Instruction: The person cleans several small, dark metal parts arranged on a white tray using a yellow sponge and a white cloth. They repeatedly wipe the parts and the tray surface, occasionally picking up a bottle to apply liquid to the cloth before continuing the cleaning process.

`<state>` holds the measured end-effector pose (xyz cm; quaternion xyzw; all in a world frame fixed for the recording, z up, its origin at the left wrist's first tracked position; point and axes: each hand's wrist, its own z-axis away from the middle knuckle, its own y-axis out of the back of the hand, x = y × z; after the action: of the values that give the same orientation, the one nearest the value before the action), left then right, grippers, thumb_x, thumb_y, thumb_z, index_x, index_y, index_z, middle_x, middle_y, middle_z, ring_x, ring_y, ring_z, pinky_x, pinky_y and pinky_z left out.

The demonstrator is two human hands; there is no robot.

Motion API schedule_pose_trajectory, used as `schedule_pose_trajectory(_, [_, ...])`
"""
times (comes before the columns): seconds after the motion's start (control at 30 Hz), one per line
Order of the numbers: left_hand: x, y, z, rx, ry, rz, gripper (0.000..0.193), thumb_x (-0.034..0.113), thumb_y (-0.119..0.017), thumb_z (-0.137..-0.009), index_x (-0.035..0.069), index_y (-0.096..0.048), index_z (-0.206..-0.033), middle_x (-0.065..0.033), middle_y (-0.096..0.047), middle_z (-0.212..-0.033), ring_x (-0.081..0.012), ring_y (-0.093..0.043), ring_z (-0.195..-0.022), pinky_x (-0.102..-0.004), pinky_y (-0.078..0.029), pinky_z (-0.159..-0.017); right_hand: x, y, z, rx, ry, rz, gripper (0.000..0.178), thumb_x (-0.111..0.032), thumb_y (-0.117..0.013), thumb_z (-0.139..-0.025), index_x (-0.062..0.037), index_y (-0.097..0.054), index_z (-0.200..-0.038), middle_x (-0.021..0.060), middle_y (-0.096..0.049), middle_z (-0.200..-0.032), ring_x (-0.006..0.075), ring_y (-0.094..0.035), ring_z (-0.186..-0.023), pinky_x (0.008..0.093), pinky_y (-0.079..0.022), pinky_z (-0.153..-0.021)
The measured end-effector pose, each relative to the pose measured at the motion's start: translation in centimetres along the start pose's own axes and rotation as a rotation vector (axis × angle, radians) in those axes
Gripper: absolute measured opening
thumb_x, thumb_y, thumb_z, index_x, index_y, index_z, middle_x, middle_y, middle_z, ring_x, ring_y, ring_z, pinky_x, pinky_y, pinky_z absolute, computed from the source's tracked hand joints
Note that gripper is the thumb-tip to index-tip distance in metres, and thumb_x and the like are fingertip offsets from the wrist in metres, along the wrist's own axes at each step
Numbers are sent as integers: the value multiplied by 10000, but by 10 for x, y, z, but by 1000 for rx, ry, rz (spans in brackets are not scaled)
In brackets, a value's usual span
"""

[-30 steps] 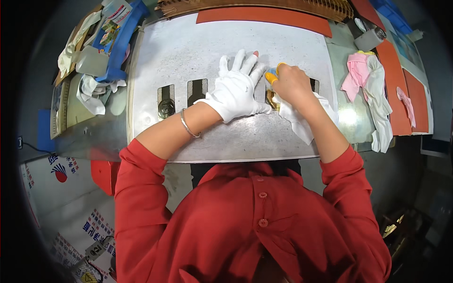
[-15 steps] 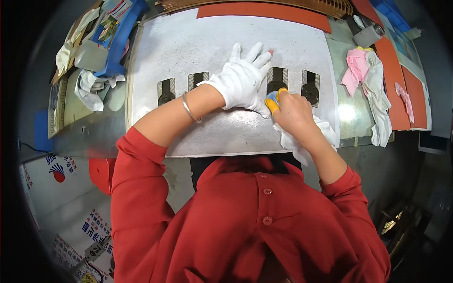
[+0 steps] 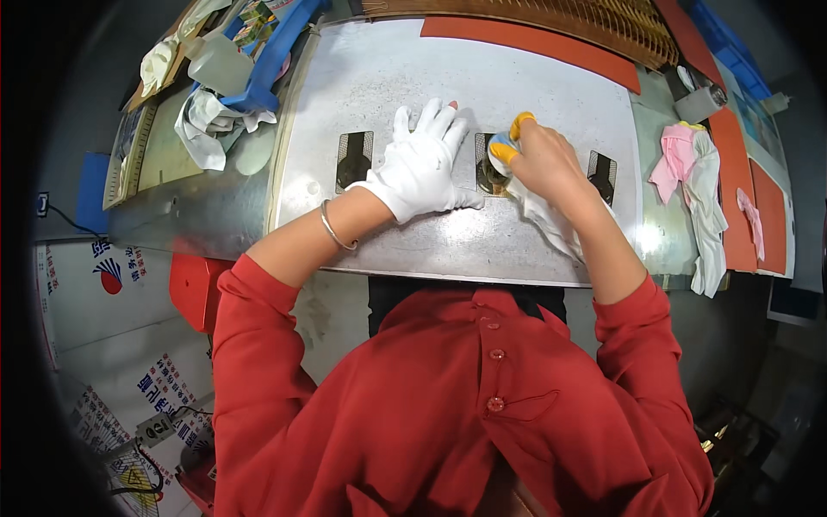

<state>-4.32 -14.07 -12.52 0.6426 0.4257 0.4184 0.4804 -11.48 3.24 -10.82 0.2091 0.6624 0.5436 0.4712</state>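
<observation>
My left hand [image 3: 416,169], in a white glove with one fingertip bare, lies flat with fingers spread on a pale grey sheet [image 3: 362,73]. It covers part of a row of dark rectangular patterned pieces. One such piece [image 3: 352,162] shows left of the glove. My right hand [image 3: 551,165] wears yellow finger covers and pinches a white cloth [image 3: 543,215] that trails toward the table's near edge. A bluish bit shows at its fingertips. The fingers are at the upper right of a dark piece [image 3: 488,175]; another piece [image 3: 602,171] is partly visible beyond the right wrist.
At the left stand a blue tray [image 3: 267,77], a translucent bottle [image 3: 220,66] and a crumpled white cloth [image 3: 204,129]. Pink cloth [image 3: 674,162] and a bottle [image 3: 699,103] lie at the right. An orange strip [image 3: 534,49] and wooden rack [image 3: 551,19] line the back.
The view has shifted. Along the row, my left hand has slid leftward, uncovering a dark piece. My right hand has moved left with the cloth to that piece.
</observation>
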Motion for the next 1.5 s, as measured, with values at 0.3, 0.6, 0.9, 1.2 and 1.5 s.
schedule_pose_trajectory(0.3, [1,-9,0,46,27,9,856,548,-686,-577,13,-457,-1204,-166,-357,-1333,-337,-264,-1263,-524,-193,-994,-2,-26,-40,-43,-42,11,200,-146,-584,-701,32,-601,-793,237,-615,-774,371,-611,-753,430,-478,-689])
schedule_pose_trajectory(0.6, [-1,-8,-4,7,-98,-14,828,558,-641,-621,26,-439,-1222,-158,-329,-1354,-373,-245,-1269,-565,-189,-980,-15,-28,-4,-111,-49,88,236,-190,-590,-755,39,-579,-811,238,-609,-745,382,-609,-734,448,-479,-663])
schedule_pose_trajectory(0.9, [-7,-1,-14,-153,-182,-46,1087,688,-670,-454,-20,-407,-1236,-168,-315,-1353,-363,-214,-1292,-593,-207,-971,-24,-29,46,-118,-24,48,249,-200,-600,-764,44,-548,-765,255,-585,-670,410,-588,-659,471,-464,-605])
schedule_pose_trajectory(1.2, [-53,37,17,-252,36,-6,1007,614,-700,-506,7,-390,-1247,-196,-278,-1371,-350,-149,-1316,-526,-146,-1034,-49,2,43,-56,82,32,271,-247,-589,-773,22,-554,-780,245,-594,-697,403,-590,-680,473,-461,-621])
schedule_pose_trajectory(1.5, [-73,22,58,-66,50,-70,877,597,-663,-606,48,-440,-1253,-168,-333,-1357,-361,-231,-1295,-542,-165,-1029,-80,-44,-59,-79,97,12,205,-173,-557,-747,10,-607,-825,229,-622,-823,370,-604,-794,423,-468,-710])
